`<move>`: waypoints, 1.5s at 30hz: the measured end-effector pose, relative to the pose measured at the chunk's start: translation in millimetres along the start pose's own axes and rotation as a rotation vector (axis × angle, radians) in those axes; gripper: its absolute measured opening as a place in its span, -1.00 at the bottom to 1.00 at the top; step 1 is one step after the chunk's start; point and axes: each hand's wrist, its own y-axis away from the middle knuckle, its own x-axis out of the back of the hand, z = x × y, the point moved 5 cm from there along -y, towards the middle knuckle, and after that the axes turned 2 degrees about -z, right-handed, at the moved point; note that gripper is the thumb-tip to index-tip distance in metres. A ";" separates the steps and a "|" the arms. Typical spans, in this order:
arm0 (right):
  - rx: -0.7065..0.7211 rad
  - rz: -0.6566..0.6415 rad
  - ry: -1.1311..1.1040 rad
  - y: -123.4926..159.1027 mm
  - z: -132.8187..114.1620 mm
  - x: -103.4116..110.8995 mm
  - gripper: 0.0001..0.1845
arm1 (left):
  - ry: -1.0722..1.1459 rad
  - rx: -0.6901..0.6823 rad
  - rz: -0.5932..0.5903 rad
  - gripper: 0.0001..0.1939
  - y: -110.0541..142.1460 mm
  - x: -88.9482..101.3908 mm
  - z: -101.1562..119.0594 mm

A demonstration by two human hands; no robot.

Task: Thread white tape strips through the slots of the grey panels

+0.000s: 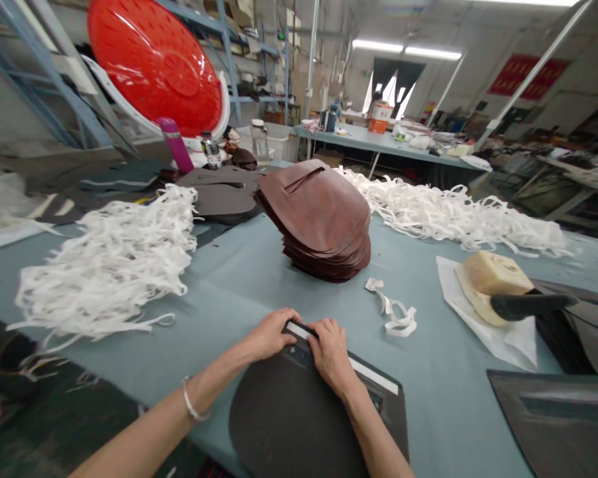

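Observation:
A dark grey cut piece (pixel 289 418) lies flat at the near edge of the blue-grey table (pixel 239 279). A white strip (pixel 373 375) runs along its upper edge. My left hand (pixel 269 335) pinches the strip's far end against the piece's corner. Right beside it, my right hand (pixel 331 352) presses down on the strip with its fingers curled. A silver bracelet sits on my left wrist. A stack of brown leather pieces (pixel 321 222) stands just beyond my hands.
Heaps of white strips lie at left (pixel 114 265) and along the back right (pixel 458 212). A loose strip (pixel 396 315) rests near the stack. A tan block with a black handle (pixel 493 285) sits on white paper at right. More dark pieces (pixel 558 418) lie at lower right.

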 end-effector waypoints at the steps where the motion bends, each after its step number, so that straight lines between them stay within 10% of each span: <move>1: 0.010 0.005 -0.006 -1.2 -0.9 -0.8 -0.79 | -0.011 -0.019 0.004 -0.72 1.2 2.6 2.1; 13: 0.217 -0.086 0.442 18.1 -30.0 -2.5 -0.70 | -0.700 -0.308 0.120 -0.66 36.3 -19.5 29.7; 24: 0.083 0.088 0.234 118.9 66.8 51.9 -0.73 | -0.706 -0.294 0.213 -0.68 40.4 -22.9 21.5; 40: -0.209 0.150 0.164 38.4 21.2 15.6 -0.83 | -0.544 -0.245 0.248 -0.62 49.1 -55.5 44.9; 45: -0.291 0.127 0.120 69.0 44.0 26.8 -0.89 | -0.531 -0.200 0.257 -0.59 48.8 -53.0 37.8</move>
